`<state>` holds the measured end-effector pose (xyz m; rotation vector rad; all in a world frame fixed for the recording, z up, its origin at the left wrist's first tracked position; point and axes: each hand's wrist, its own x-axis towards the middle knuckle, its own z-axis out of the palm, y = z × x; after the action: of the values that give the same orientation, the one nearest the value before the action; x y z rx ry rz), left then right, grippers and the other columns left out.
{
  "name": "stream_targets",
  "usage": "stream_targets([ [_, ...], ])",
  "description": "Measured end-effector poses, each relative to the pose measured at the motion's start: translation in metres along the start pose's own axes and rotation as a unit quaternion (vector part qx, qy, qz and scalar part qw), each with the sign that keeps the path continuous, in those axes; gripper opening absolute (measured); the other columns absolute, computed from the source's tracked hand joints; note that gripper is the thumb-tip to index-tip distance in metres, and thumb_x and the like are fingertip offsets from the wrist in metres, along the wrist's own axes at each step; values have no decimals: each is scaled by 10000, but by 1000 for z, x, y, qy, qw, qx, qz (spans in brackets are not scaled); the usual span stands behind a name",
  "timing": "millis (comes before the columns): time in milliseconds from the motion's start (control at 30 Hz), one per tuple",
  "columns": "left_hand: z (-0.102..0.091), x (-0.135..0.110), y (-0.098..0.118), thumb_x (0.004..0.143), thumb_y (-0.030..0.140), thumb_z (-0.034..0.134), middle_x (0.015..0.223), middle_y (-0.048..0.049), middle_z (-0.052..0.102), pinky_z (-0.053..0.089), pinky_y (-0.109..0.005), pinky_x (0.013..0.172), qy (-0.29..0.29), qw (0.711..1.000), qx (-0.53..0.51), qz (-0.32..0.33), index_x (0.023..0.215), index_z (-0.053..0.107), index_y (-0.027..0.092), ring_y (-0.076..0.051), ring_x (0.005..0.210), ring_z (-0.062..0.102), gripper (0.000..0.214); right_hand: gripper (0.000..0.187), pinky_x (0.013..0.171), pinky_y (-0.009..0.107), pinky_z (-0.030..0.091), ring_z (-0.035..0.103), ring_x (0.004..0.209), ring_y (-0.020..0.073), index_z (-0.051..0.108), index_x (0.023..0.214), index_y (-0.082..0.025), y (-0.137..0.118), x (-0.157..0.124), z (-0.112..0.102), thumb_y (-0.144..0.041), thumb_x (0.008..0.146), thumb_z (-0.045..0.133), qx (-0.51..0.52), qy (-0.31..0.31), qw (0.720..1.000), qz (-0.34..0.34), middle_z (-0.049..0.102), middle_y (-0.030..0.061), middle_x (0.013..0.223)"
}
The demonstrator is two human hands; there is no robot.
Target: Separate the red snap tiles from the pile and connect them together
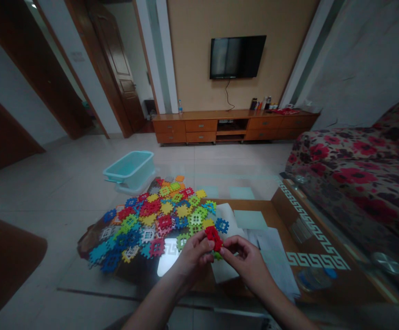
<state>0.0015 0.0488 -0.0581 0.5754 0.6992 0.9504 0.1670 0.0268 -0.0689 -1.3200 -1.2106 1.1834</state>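
My left hand (pixel 193 257) and my right hand (pixel 245 265) meet above a glass-topped coffee table (pixel 244 206). Between their fingertips they both grip a small cluster of joined red plastic snap-together tiles (pixel 213 238). A green tile (pixel 217 255) shows just below the cluster and seems attached to it. To the left of my left hand lies a large heap of loose multicoloured waffle-shaped tiles (pixel 147 224), in red, yellow, green, blue and teal. Its nearest tiles are close to my left hand, without touching it.
White papers (pixel 271 261) lie on the table to the right of my right hand. A turquoise plastic tub (pixel 129 169) stands on the tiled floor beyond the table. A floral sofa (pixel 351 169) runs along the right side, and a low wooden TV cabinet (pixel 235 126) stands against the far wall.
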Motion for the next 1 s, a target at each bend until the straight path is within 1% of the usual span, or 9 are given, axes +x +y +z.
stream_targets([
  [100,0,0,0,635,330,873,904,-53,664,408,-183,555,10,1000,7,4,1025,705,144,-106,742,584,463,299,652,290,480,601,703,179,653,793,-175,1,0,0,-453,742,751,6,-9,1000,-1,669,40,762],
  [233,1,-1,2,612,342,881,915,-53,657,402,-182,558,19,1000,20,3,1024,715,139,-99,730,570,488,314,682,309,488,614,732,194,675,840,-171,5,0,1,-460,741,749,6,-15,1000,8,691,58,803],
  [367,2,0,1,617,337,873,903,-47,647,406,-189,567,16,1000,19,3,1032,721,145,-98,721,559,481,295,647,299,473,599,708,189,671,820,-171,7,-1,2,-452,756,732,-18,-13,1000,7,681,52,776],
  [533,2,-1,1,613,370,864,910,-58,650,393,-197,577,6,1000,19,0,1000,729,146,-119,757,569,467,275,653,293,475,598,724,182,691,923,-174,3,-3,3,-413,787,703,-24,-25,999,-9,701,57,847],
  [600,2,-2,1,613,369,863,904,-56,652,389,-200,579,6,1000,21,0,993,730,150,-120,758,568,458,275,646,288,474,594,712,177,698,933,-174,1,-4,3,-413,798,693,-22,-33,999,-10,701,55,833],
  [733,1,-2,0,633,359,853,926,-62,661,383,-199,576,4,1000,19,-4,1014,726,154,-119,758,567,451,289,633,285,474,587,686,174,709,943,-169,1,-5,3,-418,799,689,-28,-22,999,-9,694,49,787],
  [933,0,-2,0,657,340,845,948,-71,666,383,-187,568,-2,1000,22,-5,1067,712,158,-117,762,573,469,324,690,316,507,624,732,200,723,954,-160,4,-4,2,-438,789,698,-32,-10,999,-3,723,76,846],
  [1000,2,-2,1,645,340,854,947,-76,665,381,-185,563,-2,1000,23,-9,1052,712,150,-117,759,576,471,327,691,323,512,629,734,207,727,944,-155,3,-4,2,-439,784,704,-32,-3,999,-1,727,81,843],
])
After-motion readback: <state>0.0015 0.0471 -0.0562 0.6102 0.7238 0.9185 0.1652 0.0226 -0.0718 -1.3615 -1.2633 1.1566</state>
